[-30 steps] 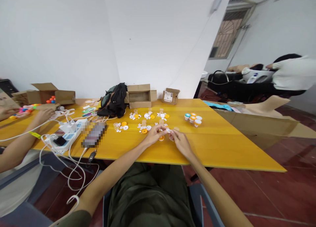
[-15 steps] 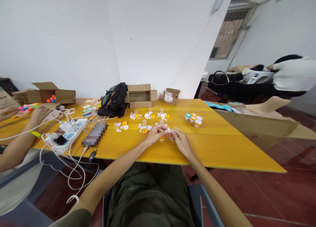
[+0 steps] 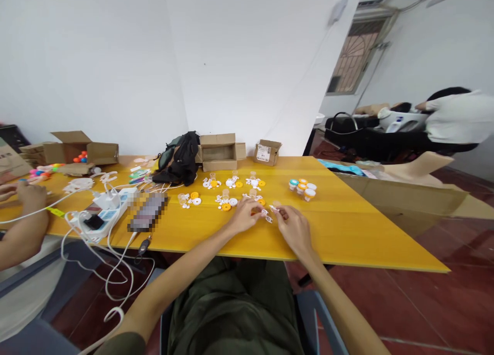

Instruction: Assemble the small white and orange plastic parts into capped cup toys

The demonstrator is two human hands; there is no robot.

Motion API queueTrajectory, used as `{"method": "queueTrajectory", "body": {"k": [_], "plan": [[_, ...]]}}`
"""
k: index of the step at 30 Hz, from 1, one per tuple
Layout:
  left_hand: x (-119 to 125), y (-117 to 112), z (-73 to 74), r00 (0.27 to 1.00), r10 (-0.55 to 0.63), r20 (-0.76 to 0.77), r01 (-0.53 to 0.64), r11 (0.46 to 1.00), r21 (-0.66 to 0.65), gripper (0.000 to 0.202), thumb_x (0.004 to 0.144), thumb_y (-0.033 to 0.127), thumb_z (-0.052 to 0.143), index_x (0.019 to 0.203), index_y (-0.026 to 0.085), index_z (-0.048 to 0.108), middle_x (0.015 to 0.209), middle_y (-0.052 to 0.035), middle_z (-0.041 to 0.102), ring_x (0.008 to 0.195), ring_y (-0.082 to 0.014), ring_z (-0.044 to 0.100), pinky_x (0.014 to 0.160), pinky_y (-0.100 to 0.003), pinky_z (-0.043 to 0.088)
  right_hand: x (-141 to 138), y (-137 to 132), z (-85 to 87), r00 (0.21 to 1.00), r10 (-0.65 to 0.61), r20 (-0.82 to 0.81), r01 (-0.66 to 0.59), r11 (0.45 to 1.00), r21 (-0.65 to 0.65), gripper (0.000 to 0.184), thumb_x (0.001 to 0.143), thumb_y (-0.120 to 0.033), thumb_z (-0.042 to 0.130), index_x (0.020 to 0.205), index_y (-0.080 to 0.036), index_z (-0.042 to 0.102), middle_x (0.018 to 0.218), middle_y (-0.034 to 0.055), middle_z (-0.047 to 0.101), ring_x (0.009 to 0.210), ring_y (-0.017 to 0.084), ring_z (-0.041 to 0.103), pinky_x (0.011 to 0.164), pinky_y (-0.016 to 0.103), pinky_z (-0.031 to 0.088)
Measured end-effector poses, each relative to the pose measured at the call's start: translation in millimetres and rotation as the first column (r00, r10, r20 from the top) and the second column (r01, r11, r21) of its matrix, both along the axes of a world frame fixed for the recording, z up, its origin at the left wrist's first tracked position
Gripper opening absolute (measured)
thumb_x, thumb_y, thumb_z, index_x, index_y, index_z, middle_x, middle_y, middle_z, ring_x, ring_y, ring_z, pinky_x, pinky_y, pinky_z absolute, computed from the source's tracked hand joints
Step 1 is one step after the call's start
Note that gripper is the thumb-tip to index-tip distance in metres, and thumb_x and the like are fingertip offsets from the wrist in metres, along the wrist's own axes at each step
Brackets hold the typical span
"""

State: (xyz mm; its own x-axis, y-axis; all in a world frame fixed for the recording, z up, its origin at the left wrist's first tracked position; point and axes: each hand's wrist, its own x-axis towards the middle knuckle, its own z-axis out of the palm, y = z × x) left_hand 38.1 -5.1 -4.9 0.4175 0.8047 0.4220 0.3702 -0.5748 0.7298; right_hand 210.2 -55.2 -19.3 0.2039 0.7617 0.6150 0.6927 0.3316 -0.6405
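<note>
Over the near middle of the yellow table, my left hand pinches a small white plastic piece with dark holes. Another small white piece shows just below those fingertips; whether it is joined to the first I cannot tell. My right hand, close on the right, has its thumb and finger closed on a small white part. An orange ring and a clear cup lie just beyond my left hand, partly hidden by it. Further left are another clear cup, an orange ring and a white disc.
Several capped clear cups stand together at right. More part groups lie behind my hands. Open cardboard boxes and a black bag line the wall. A phone, power strip and a co-worker's hand are at left.
My hands have moved apart, the right one shifting right and slightly down. Small white pieces now show separately between them. The co-worker's hand at left has moved down and left.
</note>
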Motion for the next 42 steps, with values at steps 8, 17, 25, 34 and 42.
{"method": "queueTrajectory", "body": {"k": [8,17,25,34,42], "plan": [[3,-5,1.2,0.992,0.023,-0.125,-0.018,0.999,0.039,0.01,0.085,0.023,0.069,0.083,0.025,0.079,0.088,-0.0062,0.075,0.102,-0.0294,0.06,0.097,-0.044,0.044,14,-4,-19.6,0.977,-0.077,0.199,0.099,0.99,-0.104,0.011,0.083,-0.028,0.061,0.075,-0.027,0.069,0.073,0.0068,0.073,0.063,0.025,0.064,0.054,0.033,0.038],[3,2,-2.7,0.994,0.023,-0.104,-0.02,0.999,0.032,0.014,0.087,0.024,0.065,0.087,0.022,0.079,0.087,-0.0054,0.075,0.095,-0.0264,0.063,0.092,-0.039,0.047,7,-7,-7.6,0.974,-0.002,0.226,0.006,1.0,-0.017,0.018,0.091,-0.03,0.055,0.092,-0.025,0.073,0.087,0.0091,0.072,0.081,0.028,0.067,0.068,0.037,0.051],[-8,-5,3.6,0.99,-0.018,-0.142,0.018,1.0,-0.001,0.018,0.094,0.033,0.06,0.096,0.02,0.073,0.096,-0.0049,0.071,0.094,-0.0224,0.063,0.092,-0.034,0.05,3,0,-10.2,0.886,0.135,0.443,-0.182,0.981,0.065,0.025,0.094,-0.017,0.05,0.091,-0.024,0.074,0.09,0.0094,0.068,0.085,0.026,0.066,0.078,0.037,0.055],[-21,-9,5.8,0.99,-0.089,-0.112,0.083,0.995,-0.052,0.015,0.083,0.024,0.074,0.098,0.022,0.073,0.1,-0.0042,0.064,0.094,-0.0215,0.062,0.092,-0.035,0.049,-3,-3,-2.6,0.95,0.16,0.267,-0.192,0.976,0.1,0.032,0.101,-0.031,0.044,0.091,-0.025,0.074,0.086,0.0093,0.071,0.082,0.026,0.066,0.078,0.038,0.054],[-15,-2,6.2,0.909,-0.196,0.367,0.267,0.951,-0.155,0.025,0.082,0.034,0.078,0.103,0.022,0.076,0.113,-0.0077,0.065,0.108,-0.0216,0.061,0.086,-0.029,0.051,-31,2,6.5,0.805,0.339,-0.488,-0.422,0.904,-0.069,0.051,0.085,-0.069,0.059,0.096,-0.022,0.074,0.076,0.0055,0.073,0.065,0.023,0.065,0.06,0.034,0.053]]}}
